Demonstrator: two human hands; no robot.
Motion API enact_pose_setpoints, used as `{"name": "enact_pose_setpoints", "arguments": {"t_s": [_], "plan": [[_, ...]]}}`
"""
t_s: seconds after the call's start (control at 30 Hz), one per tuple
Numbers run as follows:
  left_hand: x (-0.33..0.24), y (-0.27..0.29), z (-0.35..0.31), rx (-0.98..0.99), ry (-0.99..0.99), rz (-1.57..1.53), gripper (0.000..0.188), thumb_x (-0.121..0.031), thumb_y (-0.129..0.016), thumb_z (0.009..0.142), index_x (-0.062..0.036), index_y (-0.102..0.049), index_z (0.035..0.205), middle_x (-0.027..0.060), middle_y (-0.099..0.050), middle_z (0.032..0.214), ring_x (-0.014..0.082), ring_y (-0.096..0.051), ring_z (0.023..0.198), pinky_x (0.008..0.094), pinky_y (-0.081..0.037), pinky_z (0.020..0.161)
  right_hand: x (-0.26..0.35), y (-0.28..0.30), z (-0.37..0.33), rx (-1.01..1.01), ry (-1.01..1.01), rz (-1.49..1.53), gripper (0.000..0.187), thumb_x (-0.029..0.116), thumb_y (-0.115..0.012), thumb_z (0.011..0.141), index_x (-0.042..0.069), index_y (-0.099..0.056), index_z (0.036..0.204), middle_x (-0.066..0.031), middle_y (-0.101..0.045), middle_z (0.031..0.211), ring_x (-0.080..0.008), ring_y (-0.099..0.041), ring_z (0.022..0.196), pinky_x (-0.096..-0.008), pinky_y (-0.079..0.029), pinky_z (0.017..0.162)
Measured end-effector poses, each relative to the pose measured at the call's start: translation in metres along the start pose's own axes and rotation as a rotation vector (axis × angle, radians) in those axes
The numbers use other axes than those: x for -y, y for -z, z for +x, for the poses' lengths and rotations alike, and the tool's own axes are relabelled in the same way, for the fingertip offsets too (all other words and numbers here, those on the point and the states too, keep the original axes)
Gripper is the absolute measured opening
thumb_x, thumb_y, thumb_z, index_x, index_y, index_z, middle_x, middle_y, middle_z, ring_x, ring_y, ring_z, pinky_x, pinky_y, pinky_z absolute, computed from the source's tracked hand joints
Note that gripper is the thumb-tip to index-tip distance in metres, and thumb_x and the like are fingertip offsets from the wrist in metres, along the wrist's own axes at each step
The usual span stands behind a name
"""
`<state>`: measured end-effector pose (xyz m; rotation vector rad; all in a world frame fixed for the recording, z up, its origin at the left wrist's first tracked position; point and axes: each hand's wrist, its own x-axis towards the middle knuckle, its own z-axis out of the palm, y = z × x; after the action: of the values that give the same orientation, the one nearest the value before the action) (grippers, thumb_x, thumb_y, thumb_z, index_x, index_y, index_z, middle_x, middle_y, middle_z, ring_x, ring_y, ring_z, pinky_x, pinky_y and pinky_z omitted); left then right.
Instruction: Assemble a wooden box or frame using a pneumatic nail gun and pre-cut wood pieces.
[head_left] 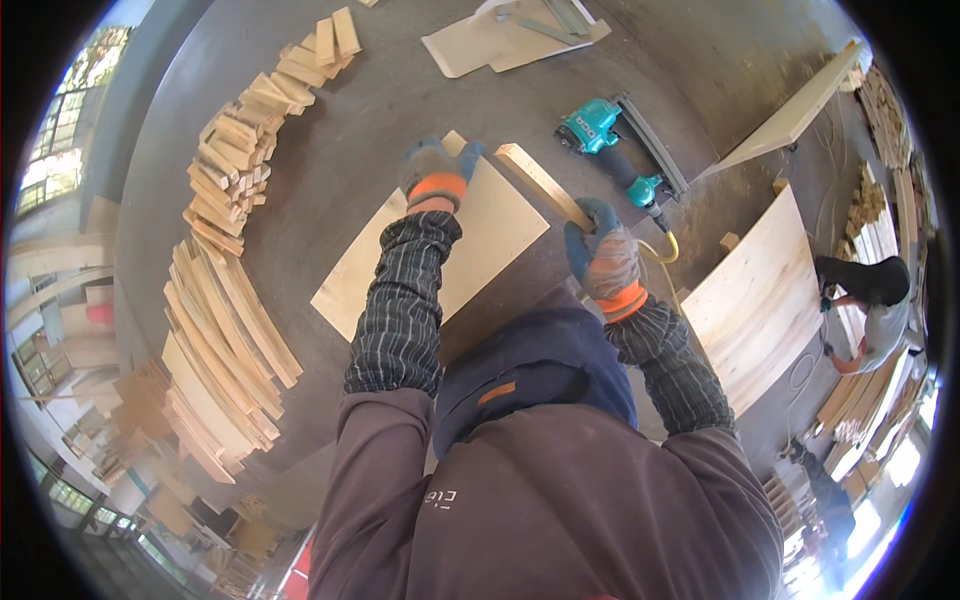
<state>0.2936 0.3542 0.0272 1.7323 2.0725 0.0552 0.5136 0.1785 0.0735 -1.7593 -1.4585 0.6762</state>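
Observation:
A pale, flat wooden board (490,225) lies at an angle on the dark work table, partly covered by my left forearm. My left hand (438,175), in a blue and grey glove with an orange cuff, grips the board at its far left edge, thumb on top and fingers partly hidden. My right hand (605,258), gloved alike, is closed around the near end of a wooden strip (540,182). The strip points away to the left, just beyond the board's right edge. Past my right hand rests a teal nail gun (600,130) with a yellow hose fitting.
Short wood blocks (235,150) are piled along the left of the table (370,120), with long strips (225,340) stacked nearer. Flat sheets (510,45) lie at the far side. Rightward are a large plywood panel (755,290), another person (880,310) and timber stacks.

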Motion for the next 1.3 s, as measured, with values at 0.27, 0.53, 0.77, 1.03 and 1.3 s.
{"name": "enact_pose_setpoints", "arguments": {"t_s": [0.27, 0.53, 0.77, 1.03, 1.3], "plan": [[-0.004, 0.026, -0.008, 0.149, 0.007, -0.243, 0.05, -0.047, -0.076, 0.083, 0.0004, -0.076, 0.101, 0.0176, -0.076, 0.095, 0.0289, -0.073, 0.087, 0.0403, -0.056, 0.08, -0.05, -0.011, -0.015, 0.076, -0.307, 0.346, 0.033, 0.007, -0.072, 0.094, -0.002, -0.062, 0.123, -0.0123, -0.074, 0.104, -0.0151, -0.069, 0.092, -0.0324, -0.057, 0.08], [-0.027, 0.11, -0.093, 0.291, -0.113, -0.367, 0.042, -0.044, -0.078, 0.082, -0.0025, -0.076, 0.09, 0.0119, -0.075, 0.081, 0.0192, -0.069, 0.073, 0.035, -0.054, 0.069, 0.021, 0.041, -0.044, 0.443, -0.674, 0.702, 0.032, 0.014, -0.071, 0.097, -0.004, -0.062, 0.123, -0.0126, -0.074, 0.11, -0.0156, -0.068, 0.095, -0.0319, -0.056, 0.084], [-0.02, 0.139, -0.107, 0.499, -0.341, -0.492, 0.036, -0.038, -0.072, 0.094, -0.0023, -0.077, 0.089, 0.0032, -0.068, 0.073, 0.0103, -0.063, 0.069, 0.0294, -0.051, 0.064, 0.061, 0.056, -0.072, 0.547, -0.478, 0.485, 0.038, 0.02, -0.068, 0.101, -0.003, -0.061, 0.131, -0.0107, -0.073, 0.117, -0.0157, -0.066, 0.107, -0.0329, -0.055, 0.092], [-0.015, 0.131, -0.1, 0.498, -0.194, -0.275, 0.076, -0.06, -0.08, 0.075, 0.0065, -0.076, 0.11, 0.0224, -0.077, 0.107, 0.034, -0.073, 0.103, 0.0394, -0.057, 0.09, 0.082, 0.064, -0.082, 0.586, -0.571, 0.503, 0.044, 0.029, -0.056, 0.105, -0.003, -0.062, 0.136, -0.0058, -0.07, 0.114, -0.011, -0.062, 0.105, -0.0294, -0.051, 0.094], [-0.012, 0.149, -0.106, 0.595, -0.3, -0.294, 0.071, -0.057, -0.077, 0.08, 0.007, -0.076, 0.111, 0.0238, -0.076, 0.109, 0.0354, -0.072, 0.102, 0.0424, -0.056, 0.088, 0.07, 0.056, -0.096, 0.662, -0.28, 0.978, 0.048, 0.036, -0.054, 0.107, -0.002, -0.064, 0.133, -0.017, -0.072, 0.124, -0.0298, -0.069, 0.113, -0.035, -0.053, 0.097]]}}
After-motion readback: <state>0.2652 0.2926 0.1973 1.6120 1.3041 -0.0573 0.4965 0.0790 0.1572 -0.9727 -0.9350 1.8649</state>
